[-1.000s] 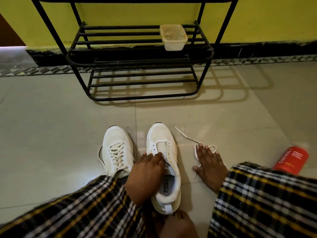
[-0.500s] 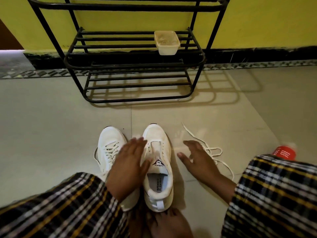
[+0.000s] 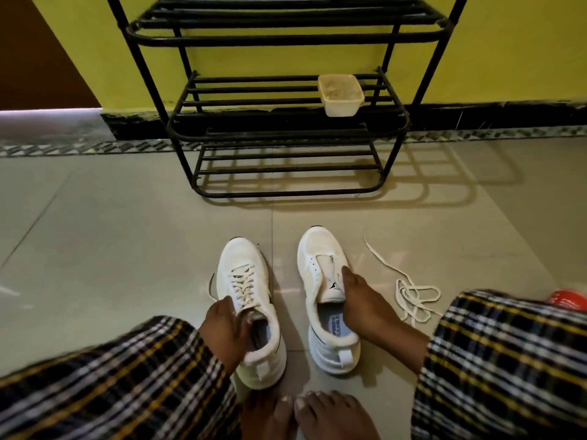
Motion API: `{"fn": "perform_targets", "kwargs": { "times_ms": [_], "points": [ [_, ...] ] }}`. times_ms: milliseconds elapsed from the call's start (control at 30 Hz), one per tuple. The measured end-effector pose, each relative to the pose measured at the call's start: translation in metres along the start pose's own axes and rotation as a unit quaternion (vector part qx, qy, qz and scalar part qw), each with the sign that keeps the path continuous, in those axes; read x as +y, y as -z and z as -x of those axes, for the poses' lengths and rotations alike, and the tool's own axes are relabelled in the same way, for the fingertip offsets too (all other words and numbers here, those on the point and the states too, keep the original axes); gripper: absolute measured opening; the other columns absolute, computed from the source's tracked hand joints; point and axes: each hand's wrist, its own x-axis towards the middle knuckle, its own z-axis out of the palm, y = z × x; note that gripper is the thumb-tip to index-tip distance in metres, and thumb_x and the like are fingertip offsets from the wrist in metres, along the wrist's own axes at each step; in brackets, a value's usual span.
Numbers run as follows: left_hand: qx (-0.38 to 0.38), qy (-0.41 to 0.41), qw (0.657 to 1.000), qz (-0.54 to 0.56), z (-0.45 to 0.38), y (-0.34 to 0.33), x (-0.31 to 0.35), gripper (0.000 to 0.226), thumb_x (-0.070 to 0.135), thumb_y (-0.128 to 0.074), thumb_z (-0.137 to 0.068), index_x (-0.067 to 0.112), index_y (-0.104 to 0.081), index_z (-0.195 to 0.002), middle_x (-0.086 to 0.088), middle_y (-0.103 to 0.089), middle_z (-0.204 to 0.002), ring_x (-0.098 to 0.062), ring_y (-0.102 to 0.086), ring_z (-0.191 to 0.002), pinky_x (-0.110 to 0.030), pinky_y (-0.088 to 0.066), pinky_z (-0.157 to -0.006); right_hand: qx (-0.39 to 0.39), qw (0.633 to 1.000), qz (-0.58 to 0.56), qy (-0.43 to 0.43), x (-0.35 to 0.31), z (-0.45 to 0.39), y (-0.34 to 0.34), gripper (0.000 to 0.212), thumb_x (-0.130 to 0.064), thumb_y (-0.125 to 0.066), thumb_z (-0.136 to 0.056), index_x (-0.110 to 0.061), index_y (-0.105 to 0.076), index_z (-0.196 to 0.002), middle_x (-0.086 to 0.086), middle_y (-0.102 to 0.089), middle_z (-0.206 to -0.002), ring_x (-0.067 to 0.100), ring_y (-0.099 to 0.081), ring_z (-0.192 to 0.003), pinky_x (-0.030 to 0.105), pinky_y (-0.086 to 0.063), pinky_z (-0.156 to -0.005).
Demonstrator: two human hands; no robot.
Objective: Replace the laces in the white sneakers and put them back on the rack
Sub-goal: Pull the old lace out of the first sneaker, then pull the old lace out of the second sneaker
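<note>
Two white sneakers stand side by side on the tiled floor (image 3: 127, 249), toes toward the black metal shoe rack (image 3: 286, 125). The laced sneaker (image 3: 244, 300) sits on the person's left, the unlaced sneaker (image 3: 320, 281) on the right. The left hand (image 3: 225, 335) grasps the laced sneaker at its collar, thumb on the outer side and fingers curled into the opening. The right hand (image 3: 359, 309) grips the unlaced sneaker's collar edge, one finger lying forward along the eyelet row. A loose white lace (image 3: 413, 293) lies coiled on the floor just right of that sneaker, apart from it. A cream plastic tub (image 3: 340, 95) sits on the rack's middle shelf, and a red bottle (image 3: 568, 300) peeks past the checked sleeve. Judging by the bare eyelets, lacing comes next: steady that shoe by its collar, find the lace's midpoint, and thread evenly from the toe-end eyelets.
</note>
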Motion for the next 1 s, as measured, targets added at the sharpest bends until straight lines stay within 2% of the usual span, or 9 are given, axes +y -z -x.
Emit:
{"fn": "perform_targets", "kwargs": {
  "times_ms": [100,233,300,367,433,533,800,900,1000],
  "points": [
    [0.035,-0.032,0.999,-0.012,0.003,0.035,0.034,0.051,0.044,-0.035,-0.089,0.008,-0.052,-0.121,-0.007,-0.056,-0.119,-0.024,-0.053,-0.110,-0.027,-0.037,-0.084,0.032,0.999,-0.022,-0.005,0.020,-0.022,0.012,0.082,-0.015,-0.054,-0.089,-0.023,-0.001,-0.151,0.006,-0.018,-0.155,0.030,-0.039,-0.132,0.038,-0.036,-0.106],
    [0.014,-0.066,0.998,-0.004,-0.003,0.032,0.040,0.035,0.033,-0.043,-0.097,0.015,-0.048,-0.128,-0.005,-0.052,-0.128,-0.019,-0.053,-0.112,-0.025,-0.039,-0.087,0.060,0.997,0.046,-0.002,0.034,-0.040,0.028,0.069,-0.017,-0.048,-0.093,-0.021,-0.011,-0.151,0.008,-0.029,-0.150,0.030,-0.040,-0.130,0.037,-0.038,-0.102],
    [0.024,-0.078,0.997,-0.011,-0.004,0.031,0.041,0.038,0.038,-0.043,-0.097,0.017,-0.049,-0.128,-0.001,-0.053,-0.128,-0.017,-0.053,-0.113,-0.024,-0.039,-0.088,0.161,0.977,0.132,0.040,0.024,-0.032,0.030,0.057,-0.019,-0.051,-0.089,-0.012,-0.032,-0.142,0.010,-0.044,-0.135,0.033,-0.048,-0.117,0.038,-0.044,-0.090],
    [0.029,-0.094,0.995,-0.027,-0.004,0.035,0.043,0.038,0.043,-0.041,-0.097,0.019,-0.052,-0.125,0.001,-0.056,-0.123,-0.015,-0.054,-0.109,-0.022,-0.039,-0.085,0.286,0.940,0.121,0.140,-0.004,-0.013,0.021,0.033,-0.022,-0.055,-0.085,-0.010,-0.057,-0.115,0.010,-0.058,-0.110,0.032,-0.056,-0.099,0.037,-0.048,-0.077],
    [0.029,-0.106,0.993,-0.048,-0.002,0.032,0.043,0.036,0.045,-0.038,-0.097,0.021,-0.056,-0.118,0.002,-0.059,-0.116,-0.014,-0.056,-0.102,-0.021,-0.039,-0.078,0.243,0.942,0.050,0.226,-0.040,0.014,0.008,0.026,-0.034,-0.053,-0.091,-0.013,-0.059,-0.104,0.006,-0.059,-0.102,0.025,-0.056,-0.094,0.033,-0.044,-0.074],
    [0.025,-0.111,0.990,-0.082,0.000,0.035,0.047,0.034,0.042,-0.035,-0.099,0.022,-0.057,-0.113,0.001,-0.060,-0.111,-0.016,-0.058,-0.098,-0.023,-0.038,-0.074,0.096,0.961,0.125,0.226,-0.062,0.019,-0.019,0.042,-0.049,-0.045,-0.093,-0.012,-0.050,-0.113,0.008,-0.058,-0.111,0.025,-0.058,-0.101,0.030,-0.040,-0.074],
    [0.009,-0.144,0.985,-0.099,-0.003,0.038,0.041,0.035,0.034,-0.027,-0.102,0.020,-0.057,-0.113,0.002,-0.063,-0.112,-0.018,-0.059,-0.100,-0.025,-0.039,-0.077,0.096,0.980,0.073,0.161,-0.061,0.006,-0.031,0.031,-0.033,-0.035,-0.099,-0.009,-0.049,-0.114,0.014,-0.061,-0.109,0.029,-0.059,-0.101,0.027,-0.031,-0.068],
    [0.012,-0.130,0.991,-0.041,-0.004,0.043,0.038,0.047,0.047,-0.025,-0.094,0.023,-0.063,-0.105,0.001,-0.069,-0.100,-0.019,-0.062,-0.095,-0.027,-0.042,-0.074,0.091,0.984,0.030,0.150,-0.059,0.009,-0.027,0.030,-0.035,-0.038,-0.098,-0.010,-0.051,-0.109,0.014,-0.063,-0.106,0.029,-0.059,-0.099,0.028,-0.032,-0.067],
    [0.029,-0.092,0.992,0.085,-0.001,0.046,0.032,0.027,0.048,-0.056,-0.089,0.023,-0.065,-0.083,0.006,-0.070,-0.080,-0.010,-0.065,-0.080,-0.023,-0.045,-0.068,0.077,0.979,0.078,0.175,-0.058,0.015,-0.022,0.037,-0.036,-0.038,-0.099,-0.017,-0.037,-0.131,0.007,-0.051,-0.127,0.025,-0.054,-0.111,0.029,-0.039,-0.080]
  ]
}}
